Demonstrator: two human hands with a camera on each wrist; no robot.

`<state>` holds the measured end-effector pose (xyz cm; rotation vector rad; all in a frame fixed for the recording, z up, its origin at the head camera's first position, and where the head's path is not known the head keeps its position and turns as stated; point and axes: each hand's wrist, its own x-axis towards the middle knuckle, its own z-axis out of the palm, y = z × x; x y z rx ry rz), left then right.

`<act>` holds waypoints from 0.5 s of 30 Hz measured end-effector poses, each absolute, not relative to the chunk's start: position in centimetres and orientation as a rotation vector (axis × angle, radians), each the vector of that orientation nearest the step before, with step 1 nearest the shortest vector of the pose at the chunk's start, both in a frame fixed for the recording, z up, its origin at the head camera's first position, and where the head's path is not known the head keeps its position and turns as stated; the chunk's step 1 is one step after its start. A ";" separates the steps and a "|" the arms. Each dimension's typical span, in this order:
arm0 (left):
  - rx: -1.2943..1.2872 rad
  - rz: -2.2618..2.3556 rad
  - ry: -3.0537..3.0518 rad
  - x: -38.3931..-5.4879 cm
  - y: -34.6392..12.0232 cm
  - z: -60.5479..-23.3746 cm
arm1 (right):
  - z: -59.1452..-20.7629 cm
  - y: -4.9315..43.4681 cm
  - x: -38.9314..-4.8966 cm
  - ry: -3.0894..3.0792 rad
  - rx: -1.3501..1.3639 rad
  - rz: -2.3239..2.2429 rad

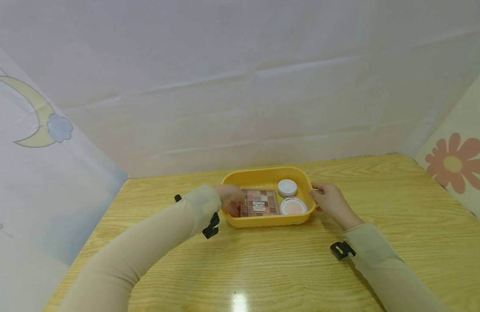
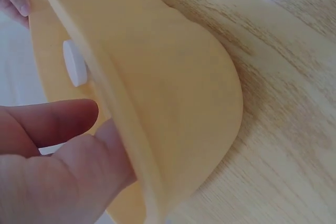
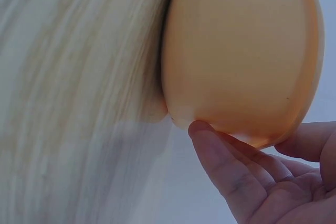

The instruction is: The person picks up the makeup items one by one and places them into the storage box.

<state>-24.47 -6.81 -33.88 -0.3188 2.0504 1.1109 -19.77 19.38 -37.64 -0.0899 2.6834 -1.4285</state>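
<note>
A yellow plastic basket with rounded ends sits on the table. Flat inside it lies an eyeshadow palette with a brown and pink grid on its cover. My left hand reaches over the basket's left end, fingers down inside at the palette's left edge. In the left wrist view its thumb is stretched out and the basket wall hides its fingertips; I cannot tell whether they grip the palette. At the right end my right hand holds the basket, thumb at the rim and fingers against the outer wall.
Two round cosmetic containers share the basket's right side: a white-lidded jar at the back and a clear-topped compact in front. The wooden table extends around the basket, with a pale cloth backdrop behind.
</note>
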 end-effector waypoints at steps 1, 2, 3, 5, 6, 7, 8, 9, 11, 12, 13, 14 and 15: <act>-0.333 1.131 2.038 -24.5 -6.8 -33.9 | -37.6 19.4 -19.8 2.682 -0.089 -1.427; -0.348 1.152 2.029 -24.4 -6.8 -34.0 | -37.6 19.3 -19.8 2.683 -0.089 -1.427; -0.357 1.168 2.020 -24.4 -6.8 -34.1 | -37.7 19.3 -19.8 2.683 -0.088 -1.427; -0.373 1.191 2.008 -24.3 -6.8 -34.1 | -37.7 19.3 -19.9 2.683 -0.089 -1.425; -0.381 1.207 1.999 -24.3 -6.7 -34.1 | -37.7 19.3 -19.9 2.684 -0.090 -1.425; -0.386 1.216 1.994 -24.3 -6.7 -34.1 | -37.7 19.3 -19.9 2.684 -0.091 -1.422; -0.386 1.227 1.986 -24.3 -6.7 -34.1 | -37.7 19.4 -19.9 2.686 -0.092 -1.421; -0.385 1.236 1.980 -24.2 -6.7 -34.0 | -37.7 19.4 -19.9 2.687 -0.091 -1.418; -0.388 1.268 1.952 -24.2 -6.6 -34.0 | -37.7 19.5 -19.9 2.688 -0.090 -1.416; -0.391 1.289 1.937 -24.2 -6.6 -34.1 | -37.6 19.5 -19.9 2.688 -0.089 -1.415; -0.392 1.303 1.929 -24.2 -6.6 -34.1 | -37.6 19.5 -19.9 2.690 -0.089 -1.413; -0.390 1.315 1.918 -24.2 -6.7 -34.2 | -37.5 19.4 -19.9 2.691 -0.091 -1.413; -0.389 1.323 1.912 -24.1 -6.7 -34.2 | -37.5 19.4 -19.9 2.691 -0.092 -1.413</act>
